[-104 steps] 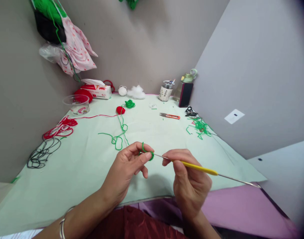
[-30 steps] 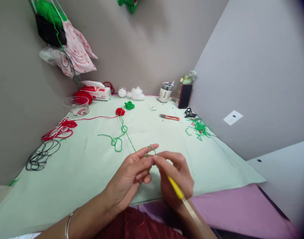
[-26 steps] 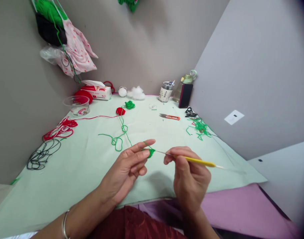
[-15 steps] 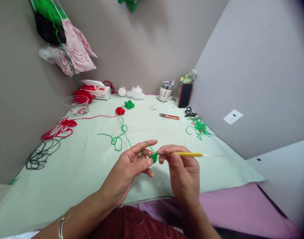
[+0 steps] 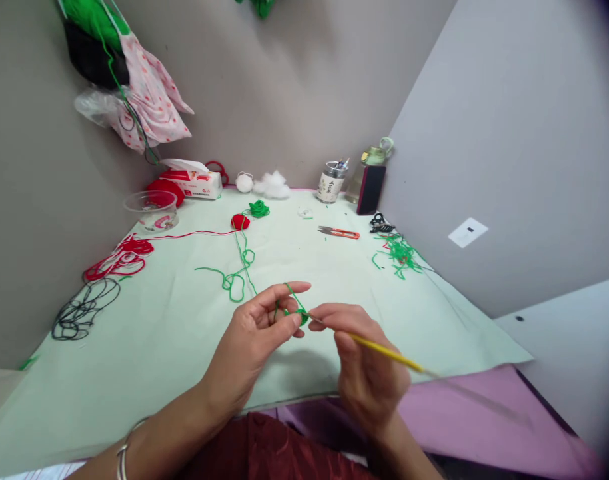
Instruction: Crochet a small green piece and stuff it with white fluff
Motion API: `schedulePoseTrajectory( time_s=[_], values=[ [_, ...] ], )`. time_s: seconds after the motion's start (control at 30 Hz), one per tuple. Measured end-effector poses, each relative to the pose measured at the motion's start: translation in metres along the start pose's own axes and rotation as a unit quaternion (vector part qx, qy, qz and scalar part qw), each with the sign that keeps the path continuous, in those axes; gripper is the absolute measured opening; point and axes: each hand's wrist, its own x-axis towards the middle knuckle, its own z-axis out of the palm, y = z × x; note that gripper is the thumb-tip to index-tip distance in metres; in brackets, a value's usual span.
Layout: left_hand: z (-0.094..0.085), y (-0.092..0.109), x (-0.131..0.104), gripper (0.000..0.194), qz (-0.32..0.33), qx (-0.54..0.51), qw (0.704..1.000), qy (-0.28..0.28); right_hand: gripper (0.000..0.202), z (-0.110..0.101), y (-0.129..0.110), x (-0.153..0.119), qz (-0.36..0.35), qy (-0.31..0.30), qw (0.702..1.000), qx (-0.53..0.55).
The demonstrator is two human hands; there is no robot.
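Note:
Between thumb and fingers, my left hand (image 5: 257, 333) pinches a small green crochet piece (image 5: 303, 316). Green yarn (image 5: 295, 296) loops over its raised index finger and runs back across the table. My right hand (image 5: 367, 360) grips a yellow-handled crochet hook (image 5: 384, 350), whose metal tip meets the green piece. The hook slants, its handle end pointing down to the right. Farther back, a small green yarn bundle (image 5: 258, 209) lies near a red crocheted ball (image 5: 240, 221).
Orange-handled thread snips (image 5: 339, 233) lie mid-table. Green yarn scraps (image 5: 403, 252) and a black clip (image 5: 381, 223) are at right. Red yarn (image 5: 129, 257), black yarn (image 5: 87, 310) and a plastic tub (image 5: 152, 212) lie left. A phone (image 5: 372, 190) leans by a bottle (image 5: 377, 155), beside a pen jar (image 5: 331, 183).
The hook has swung from nearly level to slanting, its handle end now lower. My right hand has rotated downward, and my left hand with the green piece has shifted slightly left.

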Motion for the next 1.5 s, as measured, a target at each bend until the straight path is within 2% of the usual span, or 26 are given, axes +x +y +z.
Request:
schedulePoseTrajectory(
  time_s=[0.13,0.23,0.3,0.37,0.43,0.53,0.7,0.77,0.83,0.9,1.0,1.07,1.17,1.27,1.4,1.5],
  values=[
    [0.004,-0.001,0.0,0.038,0.0,-0.008,1.0,0.014,0.03,0.004,0.005,-0.006,-0.082,-0.018,0.988,-0.128],
    [0.007,0.001,0.001,0.042,-0.054,-0.077,0.996,0.005,0.034,0.005,0.008,-0.008,-0.106,-0.017,0.972,-0.208],
    [0.007,0.002,0.003,0.04,-0.11,-0.125,0.986,-0.016,0.032,0.005,0.007,-0.006,-0.075,0.021,0.982,-0.169],
    [0.006,0.004,0.004,0.036,-0.133,-0.145,0.98,-0.024,0.027,0.004,0.005,-0.001,0.005,0.079,0.995,-0.06],
    [0.005,0.005,0.004,0.034,-0.11,-0.134,0.985,-0.015,0.024,0.004,0.003,0.006,0.078,0.109,0.989,0.06],
    [0.005,0.005,0.002,0.034,-0.059,-0.08,0.995,-0.014,0.02,0.006,0.002,0.011,0.106,0.08,0.984,0.12],
    [0.008,-0.001,0.0,0.036,-0.024,-0.037,0.999,-0.004,0.029,0.01,0.003,0.002,0.014,0.051,0.998,-0.031],
    [0.008,-0.003,0.002,0.039,-0.048,-0.067,0.997,0.007,0.035,0.009,0.004,-0.003,-0.045,0.038,0.992,-0.115],
    [0.008,-0.003,0.004,0.04,-0.097,-0.112,0.989,0.001,0.037,0.007,0.005,-0.004,-0.066,0.042,0.986,-0.15],
    [0.008,-0.002,0.007,0.035,-0.131,-0.144,0.981,-0.013,0.032,0.004,0.005,-0.001,-0.026,0.077,0.991,-0.103],
    [0.007,0.0,0.009,0.026,-0.101,-0.134,0.986,-0.009,0.023,0.003,0.004,0.006,0.064,0.133,0.989,0.03],
    [0.007,-0.001,0.008,0.023,-0.056,-0.099,0.994,-0.006,0.021,0.004,0.002,0.009,0.092,0.114,0.986,0.082],
    [0.007,-0.003,0.007,0.024,-0.026,-0.051,0.998,-0.017,0.021,0.007,0.002,0.01,0.096,0.068,0.989,0.086],
    [0.006,-0.003,0.006,0.029,-0.045,-0.043,0.998,-0.031,0.021,0.007,0.005,0.008,0.114,0.078,0.985,0.105],
    [0.007,0.0,0.005,0.033,-0.066,-0.074,0.994,-0.037,0.021,0.004,0.011,0.005,0.182,0.077,0.961,0.193],
    [0.009,0.002,0.005,0.039,-0.069,-0.084,0.993,-0.033,0.019,0.004,0.012,0.003,0.188,0.069,0.954,0.223]
  ],
)
